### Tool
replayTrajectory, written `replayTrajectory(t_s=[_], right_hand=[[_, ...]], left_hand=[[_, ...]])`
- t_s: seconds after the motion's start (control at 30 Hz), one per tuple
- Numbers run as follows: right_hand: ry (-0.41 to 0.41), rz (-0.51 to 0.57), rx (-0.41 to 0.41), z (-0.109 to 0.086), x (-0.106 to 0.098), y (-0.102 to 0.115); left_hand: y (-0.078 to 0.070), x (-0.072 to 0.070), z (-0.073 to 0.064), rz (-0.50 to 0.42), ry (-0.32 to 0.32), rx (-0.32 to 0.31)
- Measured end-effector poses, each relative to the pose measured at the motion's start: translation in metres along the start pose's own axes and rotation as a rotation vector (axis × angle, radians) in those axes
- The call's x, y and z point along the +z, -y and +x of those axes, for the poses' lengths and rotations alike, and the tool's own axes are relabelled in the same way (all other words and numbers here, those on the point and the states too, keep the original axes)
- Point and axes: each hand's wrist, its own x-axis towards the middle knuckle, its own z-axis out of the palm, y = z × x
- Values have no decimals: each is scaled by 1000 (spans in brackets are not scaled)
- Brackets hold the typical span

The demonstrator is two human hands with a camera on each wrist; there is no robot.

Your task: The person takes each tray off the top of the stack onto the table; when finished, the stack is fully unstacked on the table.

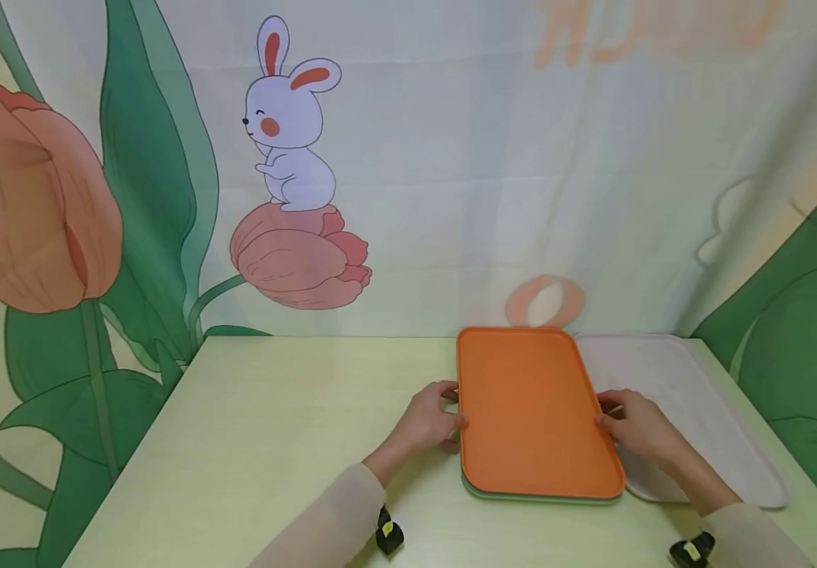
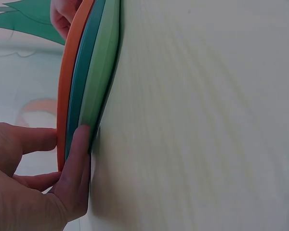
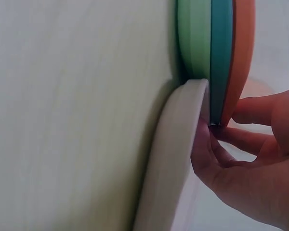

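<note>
An orange tray lies on top of a stack, over a teal tray and a light green tray. At the stack's left edge, my left hand grips the orange tray's rim, with one finger lying along the sides of the lower trays. My right hand pinches the orange tray at the right edge, thumb at its rim and other fingers by the teal tray's side. A pale pinkish-white tray lies at the right, partly below that hand, its edge against the green tray.
The stack stands on a light wood-grain table. Behind the table hangs a printed curtain with a rabbit and tulips. Black wrist devices show beside both sleeves.
</note>
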Motion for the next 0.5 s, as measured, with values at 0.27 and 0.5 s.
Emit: replayTrajectory(t_s=[0.27,0.5], right_hand=[[49,75,30,0,-2,-3],[78,113,58,4,-3,-5]], left_hand=[[1,1,0,11,24,12],[3,0,2,94,-12,54]])
